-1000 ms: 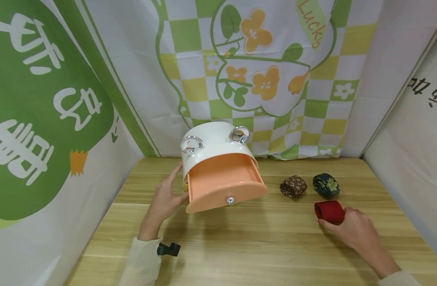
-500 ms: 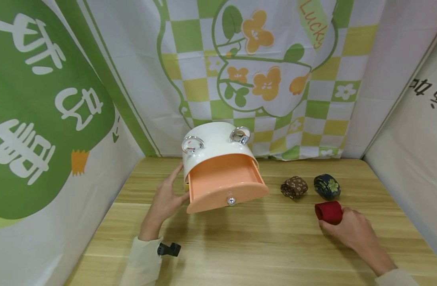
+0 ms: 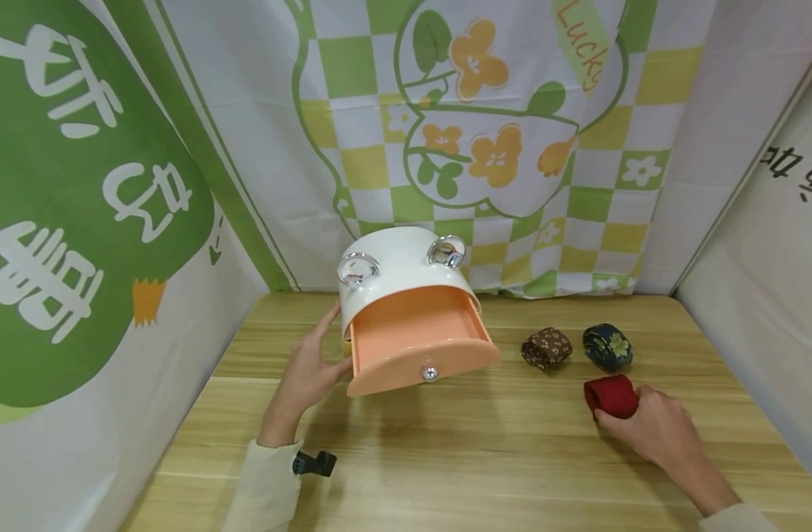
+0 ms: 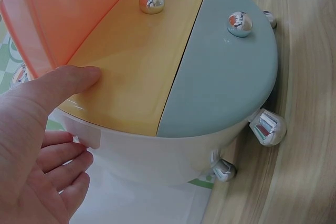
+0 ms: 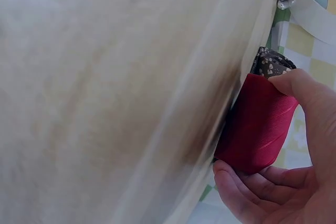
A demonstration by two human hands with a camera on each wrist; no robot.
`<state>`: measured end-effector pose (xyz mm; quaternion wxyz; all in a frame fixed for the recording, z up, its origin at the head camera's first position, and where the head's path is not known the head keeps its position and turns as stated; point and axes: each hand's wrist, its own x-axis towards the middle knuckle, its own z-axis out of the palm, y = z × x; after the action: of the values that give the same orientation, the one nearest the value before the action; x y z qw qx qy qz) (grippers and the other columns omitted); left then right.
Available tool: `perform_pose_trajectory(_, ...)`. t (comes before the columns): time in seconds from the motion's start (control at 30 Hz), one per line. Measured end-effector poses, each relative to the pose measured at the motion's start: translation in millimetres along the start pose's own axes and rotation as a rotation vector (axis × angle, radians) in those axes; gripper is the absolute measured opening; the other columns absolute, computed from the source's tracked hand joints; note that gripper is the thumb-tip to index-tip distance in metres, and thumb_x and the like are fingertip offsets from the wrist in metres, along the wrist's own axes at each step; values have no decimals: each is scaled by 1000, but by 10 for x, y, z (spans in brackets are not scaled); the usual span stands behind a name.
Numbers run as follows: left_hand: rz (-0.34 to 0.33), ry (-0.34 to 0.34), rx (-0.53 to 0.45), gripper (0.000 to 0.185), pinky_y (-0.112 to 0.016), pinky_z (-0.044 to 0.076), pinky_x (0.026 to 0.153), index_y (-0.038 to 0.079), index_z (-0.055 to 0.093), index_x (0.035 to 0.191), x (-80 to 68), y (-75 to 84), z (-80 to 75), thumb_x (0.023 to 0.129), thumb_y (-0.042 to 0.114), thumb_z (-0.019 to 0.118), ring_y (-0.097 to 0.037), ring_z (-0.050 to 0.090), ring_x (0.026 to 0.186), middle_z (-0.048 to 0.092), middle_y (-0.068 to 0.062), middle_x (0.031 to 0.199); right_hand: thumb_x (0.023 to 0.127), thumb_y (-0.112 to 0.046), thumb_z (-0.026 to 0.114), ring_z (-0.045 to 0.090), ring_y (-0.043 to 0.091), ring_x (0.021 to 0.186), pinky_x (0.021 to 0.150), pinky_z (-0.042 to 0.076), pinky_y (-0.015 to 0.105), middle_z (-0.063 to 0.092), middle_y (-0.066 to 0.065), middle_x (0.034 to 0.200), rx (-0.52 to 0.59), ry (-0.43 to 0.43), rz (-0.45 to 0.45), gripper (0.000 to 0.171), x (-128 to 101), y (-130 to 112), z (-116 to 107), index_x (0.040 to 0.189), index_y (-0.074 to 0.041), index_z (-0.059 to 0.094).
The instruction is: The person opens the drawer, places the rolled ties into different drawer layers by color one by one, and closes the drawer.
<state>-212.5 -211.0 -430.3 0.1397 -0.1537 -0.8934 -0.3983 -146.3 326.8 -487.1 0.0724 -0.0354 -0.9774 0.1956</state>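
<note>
A white rounded mini drawer cabinet (image 3: 395, 255) with silver ring-shaped feet or ears on top stands at the back of the table. Its orange top drawer (image 3: 412, 325) is pulled out and holds nothing. Below it, in the left wrist view, the yellow drawer (image 4: 142, 61) and blue-grey drawer (image 4: 226, 72) are closed. My left hand (image 3: 312, 369) holds the cabinet's side, thumb on the yellow front and fingers at the white wall. On the right, my right hand (image 3: 658, 425) grips a rolled red necktie (image 3: 612, 396) between thumb and fingers, close over the tabletop.
Two more rolled neckties, one brown with small flowers (image 3: 546, 349) and one navy with a floral pattern (image 3: 607, 346), lie just behind the red one. Printed cloth (image 3: 352, 170) walls enclose the wooden table (image 3: 485, 458) at the back and sides.
The red necktie has tilted slightly in my right hand. My left hand, the cabinet and the pulled-out drawer stay as they were.
</note>
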Motion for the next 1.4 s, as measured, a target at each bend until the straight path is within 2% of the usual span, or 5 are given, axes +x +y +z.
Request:
perform_pose_trajectory(0.27,1,1,3,98,-63,36,125,9,31,167,-1,0,-5,86,12,88,-44,39,155,39,-16,169,78,-45,88,67,28,64,50,54,38,70,15,74,-13,39,-49,62,-5,-69,-79,95,11,67)
perform_pose_trajectory(0.8,6,0,5,98,-65,35,125,8,31,166,1,5,-10,86,14,88,-46,38,155,38,-17,170,81,-49,86,54,17,54,45,44,30,64,7,67,-19,32,-151,57,61,-341,-390,89,4,65)
perform_pose_trajectory(1.03,0,2,5,98,-64,35,125,6,32,165,-3,0,-3,86,14,88,-46,39,154,39,-18,169,79,-46,88,48,14,50,43,40,26,57,3,61,-58,81,-252,51,174,-511,-552,76,-2,62)
perform_pose_trajectory(1.27,-16,-3,4,98,-66,36,124,10,31,167,3,6,1,86,13,88,-48,39,154,39,-17,169,78,-40,89,51,12,51,44,42,25,63,5,65,-63,109,-341,48,318,-777,-727,85,2,67)
perform_pose_trajectory(1.4,-12,0,10,98,-66,36,124,10,32,166,3,-3,1,86,14,88,-47,39,153,39,-18,169,79,-41,87,49,12,49,43,40,25,61,3,63,-75,94,-367,46,383,-961,-830,83,0,66)
